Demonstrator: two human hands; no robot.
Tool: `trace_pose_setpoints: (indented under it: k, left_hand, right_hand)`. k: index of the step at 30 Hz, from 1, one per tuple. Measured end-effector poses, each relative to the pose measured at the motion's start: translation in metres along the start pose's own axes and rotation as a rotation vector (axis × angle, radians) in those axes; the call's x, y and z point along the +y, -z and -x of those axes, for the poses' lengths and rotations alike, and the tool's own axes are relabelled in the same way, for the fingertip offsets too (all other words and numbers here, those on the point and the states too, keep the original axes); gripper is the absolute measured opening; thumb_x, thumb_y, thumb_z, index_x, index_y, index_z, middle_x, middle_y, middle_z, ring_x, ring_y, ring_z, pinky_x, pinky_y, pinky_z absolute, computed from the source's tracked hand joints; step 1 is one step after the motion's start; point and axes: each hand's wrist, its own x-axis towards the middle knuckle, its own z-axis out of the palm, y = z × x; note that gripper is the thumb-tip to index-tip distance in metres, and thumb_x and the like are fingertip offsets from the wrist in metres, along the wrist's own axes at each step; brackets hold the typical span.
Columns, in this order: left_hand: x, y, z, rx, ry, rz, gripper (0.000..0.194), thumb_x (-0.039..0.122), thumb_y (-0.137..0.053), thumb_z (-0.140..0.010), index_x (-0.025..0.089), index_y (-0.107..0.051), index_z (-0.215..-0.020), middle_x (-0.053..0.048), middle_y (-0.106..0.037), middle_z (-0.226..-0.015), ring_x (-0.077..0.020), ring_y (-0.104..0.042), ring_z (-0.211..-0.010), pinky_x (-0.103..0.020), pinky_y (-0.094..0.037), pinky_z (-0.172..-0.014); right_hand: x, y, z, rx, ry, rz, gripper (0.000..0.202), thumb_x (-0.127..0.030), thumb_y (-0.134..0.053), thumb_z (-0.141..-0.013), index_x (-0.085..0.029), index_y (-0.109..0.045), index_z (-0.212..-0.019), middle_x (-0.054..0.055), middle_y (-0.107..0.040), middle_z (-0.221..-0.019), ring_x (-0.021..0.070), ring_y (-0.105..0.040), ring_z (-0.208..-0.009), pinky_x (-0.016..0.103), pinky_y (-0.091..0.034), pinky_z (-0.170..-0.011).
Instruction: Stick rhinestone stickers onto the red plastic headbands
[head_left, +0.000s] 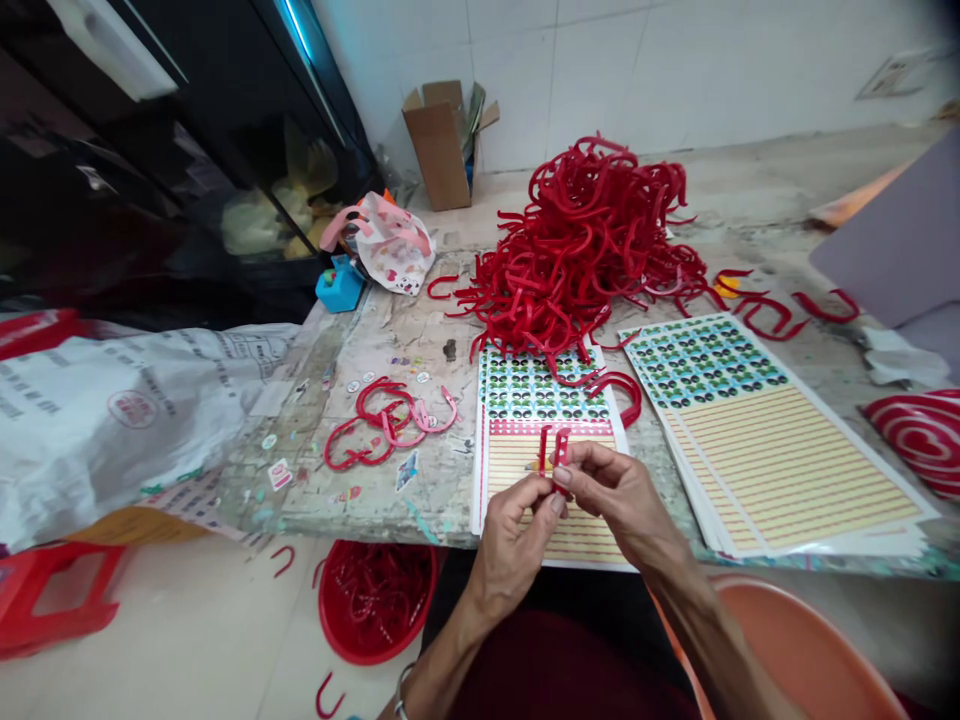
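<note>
Both hands meet over a sticker sheet (515, 489) at the table's front edge. Between them is a red U-shaped band (544, 452) with its two ends pointing up; the nearer-right end shows white dots. My left hand (517, 540) pinches its lower part between thumb and fingers. My right hand (611, 490) pinches the dotted end with thumb and forefinger. The sheet under them carries green and blue picture stickers, a pink dotted row and yellow strips. Behind it rises a large heap of red U-shaped bands (581, 245), overlapping its top.
A stack of sticker sheets (795, 450) lies at right. Several red and pink bands (386, 425) lie at left. Below the table stand a red basin (379, 600) of bands and an orange tub (795, 640). A cardboard box (439, 150), bag (394, 240) and blue container (340, 287) stand farther back.
</note>
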Motion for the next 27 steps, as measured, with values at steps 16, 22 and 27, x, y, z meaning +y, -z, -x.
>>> trace_pose_setpoints:
  k: [16,22,27]
  left_hand:
    - [-0.011,0.008,0.003,-0.013,-0.035,-0.015,0.020,0.024,-0.047,-0.086,0.015,-0.055,-0.070,0.001,-0.047,-0.065,-0.0108,-0.043,-0.064,-0.022,-0.034,-0.062]
    - [-0.018,0.010,0.009,-0.012,-0.003,-0.096,0.024,0.026,-0.047,-0.087,0.015,-0.057,-0.068,0.000,-0.051,-0.064,-0.0116,-0.046,-0.063,-0.022,-0.036,-0.061]
    - [-0.036,0.040,0.009,0.080,0.028,-0.304,0.024,0.029,-0.047,-0.086,0.015,-0.062,-0.074,-0.002,-0.059,-0.070,-0.0139,-0.053,-0.067,-0.022,-0.041,-0.063]
  right_hand:
    - [-0.012,0.001,-0.003,-0.045,0.041,0.165,0.024,-0.036,-0.074,-0.065,-0.016,-0.061,-0.069,-0.004,-0.049,-0.056,0.0057,-0.037,-0.048,0.020,-0.032,-0.046]
    - [0.005,-0.001,-0.009,-0.085,0.099,0.334,0.034,-0.042,-0.054,-0.083,-0.015,-0.058,-0.062,-0.004,-0.042,-0.051,0.0056,-0.032,-0.044,0.020,-0.025,-0.041]
    - [0.025,0.014,-0.018,-0.016,0.191,0.529,0.035,-0.040,-0.040,-0.090,-0.016,-0.063,-0.079,0.002,-0.058,-0.066,0.0117,-0.052,-0.055,0.023,-0.041,-0.052]
